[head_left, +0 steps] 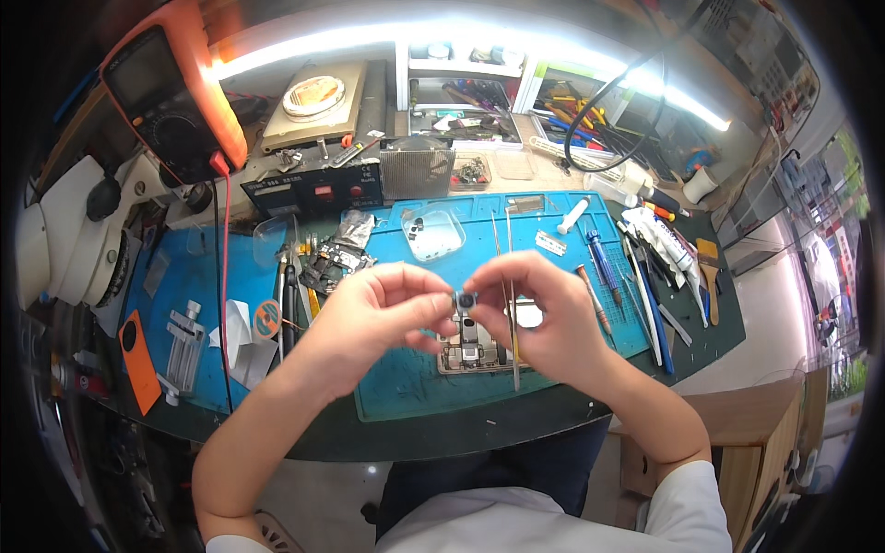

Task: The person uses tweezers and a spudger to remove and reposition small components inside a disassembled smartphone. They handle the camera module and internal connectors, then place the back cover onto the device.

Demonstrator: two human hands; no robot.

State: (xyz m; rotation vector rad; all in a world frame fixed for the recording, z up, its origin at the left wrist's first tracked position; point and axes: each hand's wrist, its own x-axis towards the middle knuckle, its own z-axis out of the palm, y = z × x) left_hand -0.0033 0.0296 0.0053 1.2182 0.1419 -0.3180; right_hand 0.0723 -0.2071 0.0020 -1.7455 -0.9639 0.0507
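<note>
My left hand [392, 300] pinches a small dark square part with a round lens, which looks like a phone camera module [466, 300]. The fingertips of my right hand [553, 300] meet it from the other side. A pair of long metal tweezers [513, 323] is tucked in my right hand, its arms pointing up and down. Beneath my hands an opened phone [472, 354] lies on the blue work mat [406, 382], its inner parts exposed and partly covered by my fingers.
Behind my hands stands a clear plastic tub [433, 238] with small parts. Loose phone boards [336, 263] are piled left of it. Screwdrivers [604, 267], a white tube [659, 241] and brushes lie at right. An orange multimeter [175, 92] and a microscope [69, 230] occupy the left.
</note>
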